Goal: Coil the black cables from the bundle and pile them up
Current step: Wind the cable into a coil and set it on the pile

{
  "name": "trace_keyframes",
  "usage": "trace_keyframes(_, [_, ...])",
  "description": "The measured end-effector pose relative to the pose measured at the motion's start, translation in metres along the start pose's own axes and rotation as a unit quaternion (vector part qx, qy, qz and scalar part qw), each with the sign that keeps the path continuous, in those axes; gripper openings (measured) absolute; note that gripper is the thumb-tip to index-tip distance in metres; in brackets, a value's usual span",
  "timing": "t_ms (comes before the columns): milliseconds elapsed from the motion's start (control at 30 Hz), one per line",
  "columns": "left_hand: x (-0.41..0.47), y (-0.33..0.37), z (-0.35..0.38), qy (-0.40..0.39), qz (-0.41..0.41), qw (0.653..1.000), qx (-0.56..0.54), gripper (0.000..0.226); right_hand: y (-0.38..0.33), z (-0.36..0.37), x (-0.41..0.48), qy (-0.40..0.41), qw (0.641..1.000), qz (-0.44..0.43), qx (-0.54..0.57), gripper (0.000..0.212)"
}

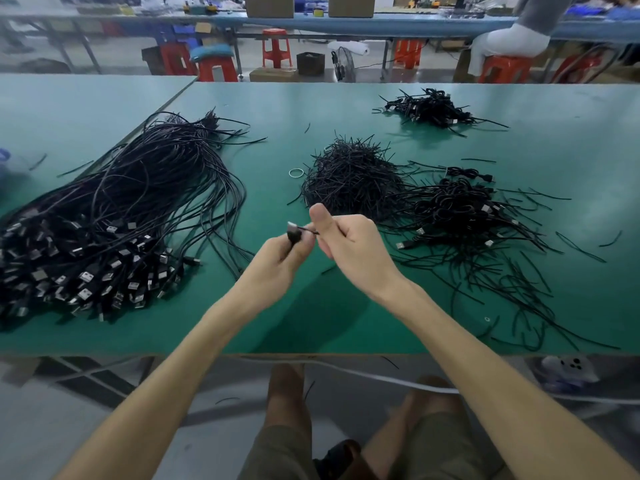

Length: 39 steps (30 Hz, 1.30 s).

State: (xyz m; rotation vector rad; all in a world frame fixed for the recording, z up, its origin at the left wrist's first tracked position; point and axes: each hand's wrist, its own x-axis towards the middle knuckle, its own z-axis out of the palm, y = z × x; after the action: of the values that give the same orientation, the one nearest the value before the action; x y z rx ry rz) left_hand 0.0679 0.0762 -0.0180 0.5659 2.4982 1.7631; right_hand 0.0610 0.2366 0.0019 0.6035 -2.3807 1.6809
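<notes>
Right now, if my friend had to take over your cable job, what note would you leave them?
The left hand grips a bunched black cable, plug upward.
The right hand pinches a thin black strand at that cable, probably a tie.
The uncoiled bundle lies on the green table, left side; a heap of loose ties sits mid-table.
Done: a coiled pile on the right, a smaller pile farther back.
Left: finish this cable, add it to the pile, then work through the bundle, which looks large.

Head-worn wide view, facing forward and down, table (263, 109) close
</notes>
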Motion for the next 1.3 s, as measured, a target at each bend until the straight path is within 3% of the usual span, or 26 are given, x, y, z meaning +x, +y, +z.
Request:
trace_keyframes(133, [0.007, 0.014, 0.004, -0.03, -0.003, 0.948, -0.317, 0.059, 0.004, 0.007, -0.006, -0.027, 0.999, -0.006, 0.018, 0.065])
trace_keyframes(300, [0.015, 0.035, -0.016, 0.026, 0.003, 0.844, -0.535, 0.05, 0.024, 0.009, -0.015, -0.053, 0.996, 0.005, -0.069, 0.062])
trace_keyframes(333, [0.013, 0.038, -0.02, 0.015, -0.007, 0.837, -0.547, 0.047, 0.027, 0.005, -0.014, -0.046, 0.996, 0.009, -0.08, 0.06])
trace_keyframes(400, [0.006, 0.042, -0.02, -0.018, -0.023, 0.885, -0.465, 0.047, 0.032, -0.003, -0.01, -0.029, 0.995, -0.001, -0.101, 0.057])
trace_keyframes(467, [-0.002, 0.043, -0.016, -0.044, -0.007, 0.957, -0.288, 0.047, 0.035, -0.009, -0.006, -0.026, 0.984, -0.055, -0.17, 0.057])
trace_keyframes(500, [-0.004, 0.044, -0.014, -0.058, 0.005, 0.977, -0.207, 0.046, 0.036, -0.011, -0.005, -0.032, 0.972, -0.082, -0.219, 0.057])
trace_keyframes(600, [-0.007, 0.05, -0.013, -0.116, 0.015, 0.991, -0.059, 0.048, 0.034, -0.019, -0.003, -0.038, 0.944, -0.109, -0.31, 0.051])
trace_keyframes(700, [-0.008, 0.051, -0.007, -0.169, -0.007, 0.98, 0.103, 0.047, 0.029, -0.026, -0.001, -0.059, 0.929, -0.096, -0.351, 0.038])
trace_keyframes(733, [-0.007, 0.049, -0.004, -0.175, -0.019, 0.963, 0.205, 0.046, 0.028, -0.027, 0.0, -0.058, 0.931, -0.092, -0.349, 0.037])
trace_keyframes(833, [-0.003, 0.039, -0.001, -0.156, -0.049, 0.864, 0.476, 0.036, 0.02, -0.031, 0.002, -0.02, 0.971, -0.024, -0.236, 0.039])
trace_keyframes(900, [0.0, 0.031, -0.004, -0.116, -0.041, 0.83, 0.545, 0.022, 0.012, -0.031, 0.001, 0.001, 0.989, 0.004, -0.148, 0.042])
trace_keyframes(933, [0.001, 0.025, -0.006, -0.087, -0.027, 0.833, 0.545, 0.019, 0.008, -0.03, 0.001, 0.005, 0.992, 0.012, -0.124, 0.043])
trace_keyframes(1000, [0.003, 0.016, -0.006, -0.036, 0.012, 0.886, 0.462, 0.026, 0.001, -0.025, -0.001, 0.008, 0.997, 0.019, -0.08, 0.046])
trace_keyframes(1067, [0.004, 0.013, -0.004, -0.029, 0.024, 0.962, 0.272, 0.028, -0.004, -0.018, -0.002, 0.006, 0.999, 0.023, -0.023, 0.049])
trace_keyframes(1100, [0.005, 0.012, -0.003, -0.037, 0.02, 0.983, 0.176, 0.027, -0.006, -0.015, -0.002, 0.006, 0.999, 0.029, 0.014, 0.05])
trace_keyframes(1200, [0.004, 0.01, -0.003, -0.047, 0.01, 0.998, -0.034, 0.028, -0.006, -0.012, -0.003, 0.008, 0.992, 0.05, 0.116, 0.052])
trace_keyframes(1300, [0.006, 0.01, -0.001, -0.023, -0.006, 0.979, -0.204, 0.046, -0.006, -0.006, -0.009, -0.015, 0.994, 0.015, 0.109, 0.054])
